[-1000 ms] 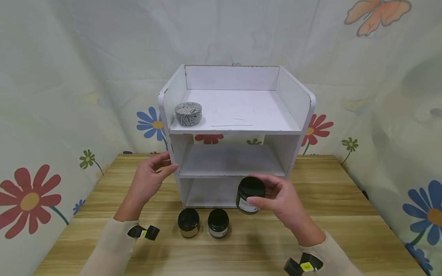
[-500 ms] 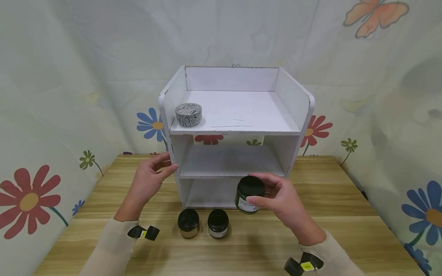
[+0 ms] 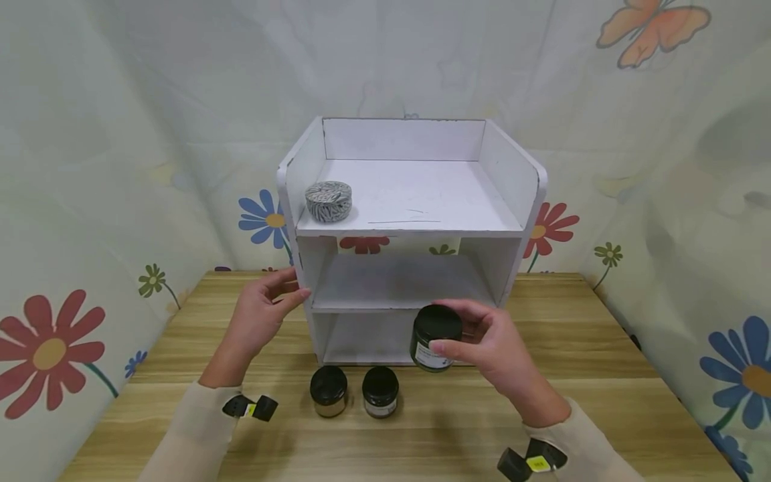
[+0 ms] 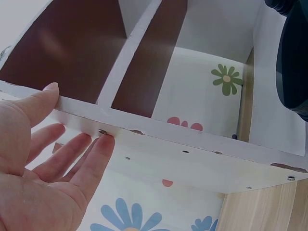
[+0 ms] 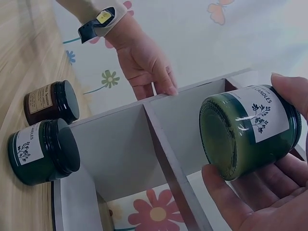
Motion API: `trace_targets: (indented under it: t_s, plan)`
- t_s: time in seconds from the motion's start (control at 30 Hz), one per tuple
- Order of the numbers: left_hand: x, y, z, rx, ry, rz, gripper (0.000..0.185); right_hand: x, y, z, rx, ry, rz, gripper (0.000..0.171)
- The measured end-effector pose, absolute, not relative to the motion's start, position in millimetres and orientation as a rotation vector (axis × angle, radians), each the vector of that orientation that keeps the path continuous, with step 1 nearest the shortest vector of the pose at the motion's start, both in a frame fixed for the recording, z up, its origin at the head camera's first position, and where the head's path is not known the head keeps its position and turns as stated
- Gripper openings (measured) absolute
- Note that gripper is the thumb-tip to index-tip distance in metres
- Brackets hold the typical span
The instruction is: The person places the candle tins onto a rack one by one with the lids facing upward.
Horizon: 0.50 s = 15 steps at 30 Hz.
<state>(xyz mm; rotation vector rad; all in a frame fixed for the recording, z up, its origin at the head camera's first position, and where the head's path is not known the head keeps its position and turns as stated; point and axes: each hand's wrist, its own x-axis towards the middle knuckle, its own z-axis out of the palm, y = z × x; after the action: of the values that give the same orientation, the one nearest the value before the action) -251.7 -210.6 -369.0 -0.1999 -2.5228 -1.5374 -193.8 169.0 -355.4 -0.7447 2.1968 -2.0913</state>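
White shelf (image 3: 415, 201), green black-lidded jar (image 3: 434, 338), zebra-patterned tin (image 3: 328, 200), flowered backdrop (image 3: 120, 167).

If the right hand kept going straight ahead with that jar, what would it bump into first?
Probably the white shelf unit: the right hand holds the green jar just before its lower openings, so the jar might catch the middle shelf's front edge or slip inside; depth is unclear.

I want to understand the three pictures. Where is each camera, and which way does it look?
Head: above, looking forward and down at the shelf; both hands and sleeves show.
Left wrist: beside the shelf's side wall; left hand touches its edge.
Right wrist: faces the shelf; right hand holds a green jar.
All views share the shelf.
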Motion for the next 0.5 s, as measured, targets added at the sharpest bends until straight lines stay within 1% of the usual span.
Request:
trace_targets:
  t_s: [0.5]
  plan:
    - [-251.6,-210.2,-369.5,-0.195,-2.525,-1.537,0.063,-195.2,168.8,-347.0,-0.692,2.244,-2.062,0.048]
